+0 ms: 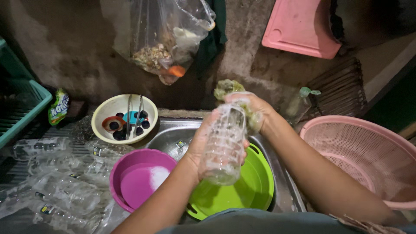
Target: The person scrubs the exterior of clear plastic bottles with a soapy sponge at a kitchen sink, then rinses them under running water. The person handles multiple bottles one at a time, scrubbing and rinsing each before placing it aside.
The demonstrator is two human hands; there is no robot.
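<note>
Step in hand looks like scrubbing: the left hand (203, 143) is wrapped round a clear ribbed plastic bottle (223, 145), fingers curled on its body, holding it upright-ish w/ a slight tilt over the sink (167, 136). The right hand (251, 108) is clenched round a soapy greenish scouring sponge (228, 88) at the bottle's top end; whether the sponge is pushed into the mouth can't be told, suds blur it. Bottle hangs above a bright green plastic basin (255, 186) that sits in the sink's right half, not touching it.

Next move, by my guess, calls for a firm left grip while the sponge works round the neck, then a tip-out of suds over the green basin; wet plastic will be slippery.

Round about: a magenta plastic bowl (138, 177) w/ water and white foam, at the sink's left edge, just beside the green basin. Behind it, at the sink's back-left corner, a cream bowl (108, 115) holding dark bottle caps and metal tongs (134, 115). Left of the sink, a heap of clear empty bottles (56, 182) on the drainer. A pink mesh basket (355, 151) stands at the right, close to the right forearm, so elbow room there is tight. A clear bag of scraps (167, 43) hangs on the wall above; a pink board (301, 28) leans upper right.
</note>
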